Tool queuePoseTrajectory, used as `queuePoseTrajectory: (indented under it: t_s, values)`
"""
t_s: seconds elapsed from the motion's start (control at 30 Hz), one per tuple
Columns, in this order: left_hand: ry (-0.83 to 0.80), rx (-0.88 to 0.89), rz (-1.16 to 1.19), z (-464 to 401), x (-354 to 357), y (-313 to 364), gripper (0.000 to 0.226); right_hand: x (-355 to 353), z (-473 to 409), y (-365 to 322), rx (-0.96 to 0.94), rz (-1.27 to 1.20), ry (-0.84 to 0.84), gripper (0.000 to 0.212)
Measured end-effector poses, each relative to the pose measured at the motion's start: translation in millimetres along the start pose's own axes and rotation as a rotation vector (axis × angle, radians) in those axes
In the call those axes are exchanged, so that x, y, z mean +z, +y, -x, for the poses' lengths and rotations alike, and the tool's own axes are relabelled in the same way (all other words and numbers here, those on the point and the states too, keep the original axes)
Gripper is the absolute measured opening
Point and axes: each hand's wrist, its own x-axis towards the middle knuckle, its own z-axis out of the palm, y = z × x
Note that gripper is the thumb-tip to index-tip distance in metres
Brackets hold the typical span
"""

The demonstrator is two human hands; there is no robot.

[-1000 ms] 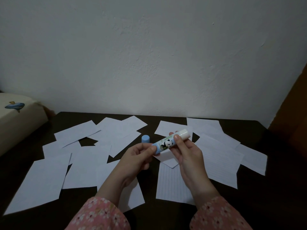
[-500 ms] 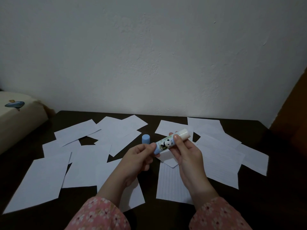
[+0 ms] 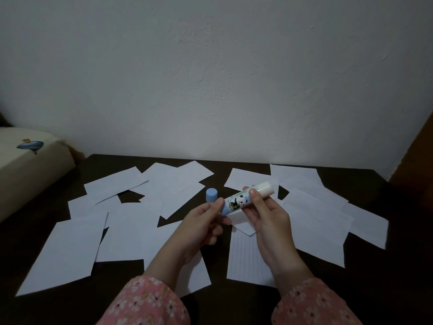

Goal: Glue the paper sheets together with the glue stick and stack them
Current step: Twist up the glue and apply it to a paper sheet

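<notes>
I hold a glue stick with a panda label above the middle of the dark table. My right hand grips its body near the exposed white tip, which points up and to the right. My left hand pinches the light blue base end. The blue cap stands upright on the table just behind my left hand. Several white paper sheets lie scattered flat over the table, and a lined sheet lies under my hands.
A white wall rises right behind the table's far edge. A cream cushion or mattress with a whale print sits at the left. A brown wooden surface borders the right side. More lined sheets cover the right half.
Almost nothing has moved. Both hands keep the glue stick in the same place, with only a slight shift of the left fingers at the base.
</notes>
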Motion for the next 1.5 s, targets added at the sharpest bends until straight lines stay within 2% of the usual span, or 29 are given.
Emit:
queuePoseTrajectory:
  t_s: [0.1,0.27,0.4,0.53,0.63,0.7,0.87,1.0,1.07,1.17,1.33,1.4,1.5]
  values:
    - [-0.001,0.035,-0.008,1,-3,0,0.037,0,0,1,0.007,0.007,0.002,0.023]
    - [0.043,0.099,-0.102,3,-7,-2,0.021,3,0,3,0.027,0.005,-0.018,0.024]
    - [0.117,0.179,-0.317,7,-11,-4,0.021,3,-1,2,0.049,0.092,-0.056,0.029]
    - [0.109,0.262,-0.515,13,-17,0,0.043,5,3,5,0.101,0.253,-0.152,0.038]
    - [0.084,0.271,-0.676,17,-21,0,0.031,9,8,9,0.12,0.311,-0.222,0.036]
    - [0.14,0.26,-0.663,20,-26,1,0.032,8,8,9,0.054,0.496,-0.268,0.041]
    - [0.299,0.2,-0.764,32,-54,8,0.036,-9,6,14,-0.242,1.404,-0.301,0.039]
    - [0.285,0.071,-0.947,38,-75,4,0.05,-25,10,13,-0.215,1.665,-0.361,0.043]
    - [0.284,0.029,-1.069,34,-72,-2,0.057,-32,11,8,-0.194,1.693,-0.36,0.042]
    - [0.317,0.009,-1.12,27,-62,-9,0.062,-39,13,3,-0.188,1.699,-0.352,0.041]
    - [0.449,0.045,-1.258,17,-39,-13,0.054,-48,12,0,-0.193,1.68,-0.306,0.039]
    - [0.507,0.05,-1.289,13,-29,-16,0.058,-47,11,1,-0.2,1.702,-0.259,0.039]
    - [0.56,0.067,-1.306,8,-23,-21,0.064,-42,11,5,-0.299,1.765,-0.212,0.038]
